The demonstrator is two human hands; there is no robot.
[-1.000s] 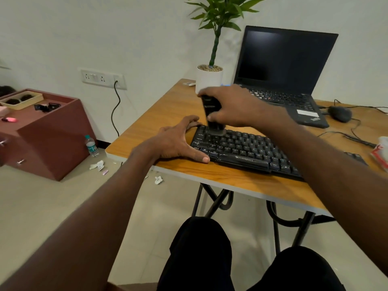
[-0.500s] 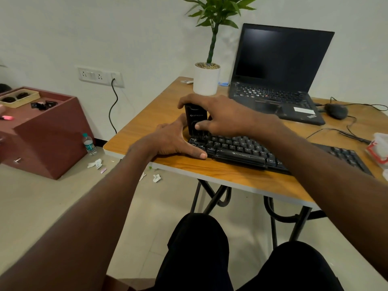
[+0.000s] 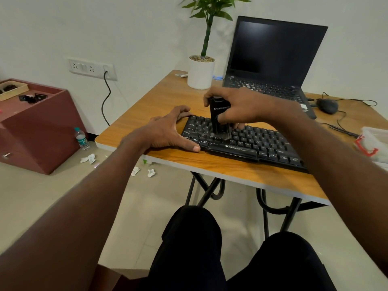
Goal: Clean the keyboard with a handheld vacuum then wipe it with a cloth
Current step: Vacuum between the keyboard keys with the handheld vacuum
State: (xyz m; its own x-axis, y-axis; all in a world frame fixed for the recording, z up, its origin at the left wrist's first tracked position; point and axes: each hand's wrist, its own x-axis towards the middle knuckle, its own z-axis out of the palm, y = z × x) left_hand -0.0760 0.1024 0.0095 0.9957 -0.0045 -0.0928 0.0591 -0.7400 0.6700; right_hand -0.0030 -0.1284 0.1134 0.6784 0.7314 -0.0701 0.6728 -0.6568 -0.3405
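Right hand gripping handheld vacuum upright, nozzle down on keyboard beneath it. Left hand spread flat, bracing keyboard's near end on desk. Best swept slowly row by row, nozzle kept close.

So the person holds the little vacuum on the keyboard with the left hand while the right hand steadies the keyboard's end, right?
Not quite: the hands are swapped. In the head view, the right hand grips the handheld vacuum, standing upright on the keyboard, while the left hand steadies the keyboard's end on the table.
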